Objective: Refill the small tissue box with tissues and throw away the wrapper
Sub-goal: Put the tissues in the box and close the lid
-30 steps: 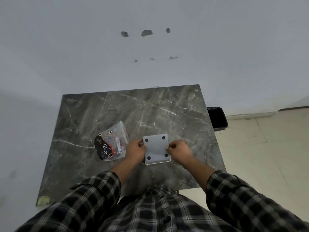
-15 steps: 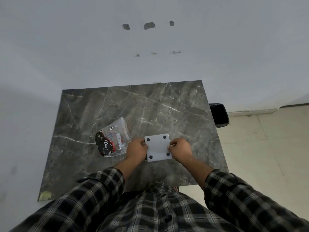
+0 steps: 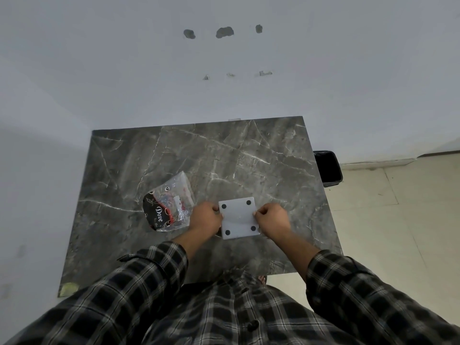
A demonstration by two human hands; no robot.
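Note:
A small white tissue box [image 3: 239, 217] lies upside down on the grey marble table [image 3: 224, 158], its flat base with four black round feet facing up. My left hand [image 3: 205, 220] grips its left edge and my right hand [image 3: 271, 220] pinches its right edge. To the left of my left hand lies a clear plastic wrapper [image 3: 169, 202] with a black, red and white print. I cannot see any tissues; the inside of the box is hidden.
A black waste bin [image 3: 328, 168] stands on the floor just past the table's right edge, against the white wall. Pale floor tiles [image 3: 388, 220] stretch to the right. A yellowish scrap [image 3: 68, 287] sits at the table's near left corner.
Both hands stay on the box's edges. The camera view shifted slightly; the box and wrapper keep their places on the table.

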